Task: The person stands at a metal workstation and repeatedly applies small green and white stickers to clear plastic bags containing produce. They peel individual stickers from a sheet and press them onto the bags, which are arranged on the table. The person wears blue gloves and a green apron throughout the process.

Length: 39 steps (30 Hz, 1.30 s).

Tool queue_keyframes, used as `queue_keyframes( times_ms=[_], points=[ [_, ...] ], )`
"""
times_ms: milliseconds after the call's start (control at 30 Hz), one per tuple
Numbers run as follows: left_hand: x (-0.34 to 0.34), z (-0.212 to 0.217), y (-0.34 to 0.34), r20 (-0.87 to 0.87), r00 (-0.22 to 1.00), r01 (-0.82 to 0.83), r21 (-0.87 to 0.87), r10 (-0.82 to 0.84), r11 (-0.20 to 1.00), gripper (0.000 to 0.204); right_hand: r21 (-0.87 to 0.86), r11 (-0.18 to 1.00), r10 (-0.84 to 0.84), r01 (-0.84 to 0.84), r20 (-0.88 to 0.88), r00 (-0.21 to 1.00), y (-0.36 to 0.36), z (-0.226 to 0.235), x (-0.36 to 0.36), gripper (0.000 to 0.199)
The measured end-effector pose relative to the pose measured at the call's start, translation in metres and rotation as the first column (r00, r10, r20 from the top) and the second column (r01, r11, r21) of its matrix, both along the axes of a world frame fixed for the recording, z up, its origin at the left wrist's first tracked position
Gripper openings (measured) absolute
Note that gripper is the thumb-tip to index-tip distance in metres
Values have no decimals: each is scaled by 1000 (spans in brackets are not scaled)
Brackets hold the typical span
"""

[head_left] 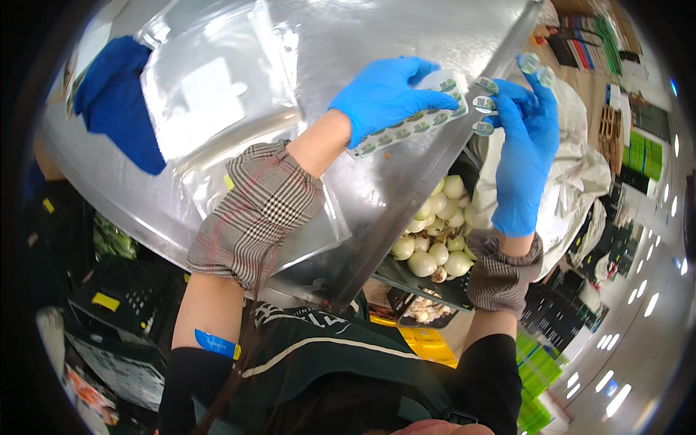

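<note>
Both of my hands wear blue gloves. My left hand (388,94) is closed over a sheet of round green-and-white stickers (413,126), thumb on top, above the metal table. To its right, my right hand (523,145) is raised past the table's edge with its fingers spread apart. Several round stickers (483,104) cling to its fingertips, some at the thumb side and others on the fingers farther up. Clear plastic bags (217,80) lie flat on the table to the left of my left hand.
The metal table (348,32) has a raised right edge. Peeled white onions (438,254) fill a dark crate below it, next to a white sack (573,181). A blue cloth (119,101) lies at the table's left; black crates (119,293) stand lower left.
</note>
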State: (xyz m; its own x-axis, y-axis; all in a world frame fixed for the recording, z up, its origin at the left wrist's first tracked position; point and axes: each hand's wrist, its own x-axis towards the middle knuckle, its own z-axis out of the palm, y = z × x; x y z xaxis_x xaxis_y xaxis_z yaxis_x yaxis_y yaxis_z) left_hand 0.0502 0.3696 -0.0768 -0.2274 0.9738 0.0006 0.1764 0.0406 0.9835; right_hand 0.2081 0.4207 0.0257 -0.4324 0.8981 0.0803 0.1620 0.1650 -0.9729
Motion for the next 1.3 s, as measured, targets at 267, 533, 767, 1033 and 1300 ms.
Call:
queue_keyframes(
  times_ms=[267,533,767,1033,1300],
  points=[
    [-114,31,-186,-539,842,-46,-82,-5,996,19,-360,888,266,-288,-111,958,-133,-94,-52,63],
    [-82,1,-276,-555,829,-36,-175,-68,984,13,389,681,454,-620,439,775,-165,-117,-80,58],
    [-98,10,-281,55,888,-431,-242,456,869,18,66,997,52,-45,-119,991,-137,-47,-76,40],
    [-76,4,-283,-591,806,-87,-146,-17,986,21,342,819,323,-461,388,863,-172,-120,-77,41],
    [-94,25,-282,1,788,-585,-309,616,750,16,-124,992,-5,0,-35,999,-146,-46,-73,37]
  ],
)
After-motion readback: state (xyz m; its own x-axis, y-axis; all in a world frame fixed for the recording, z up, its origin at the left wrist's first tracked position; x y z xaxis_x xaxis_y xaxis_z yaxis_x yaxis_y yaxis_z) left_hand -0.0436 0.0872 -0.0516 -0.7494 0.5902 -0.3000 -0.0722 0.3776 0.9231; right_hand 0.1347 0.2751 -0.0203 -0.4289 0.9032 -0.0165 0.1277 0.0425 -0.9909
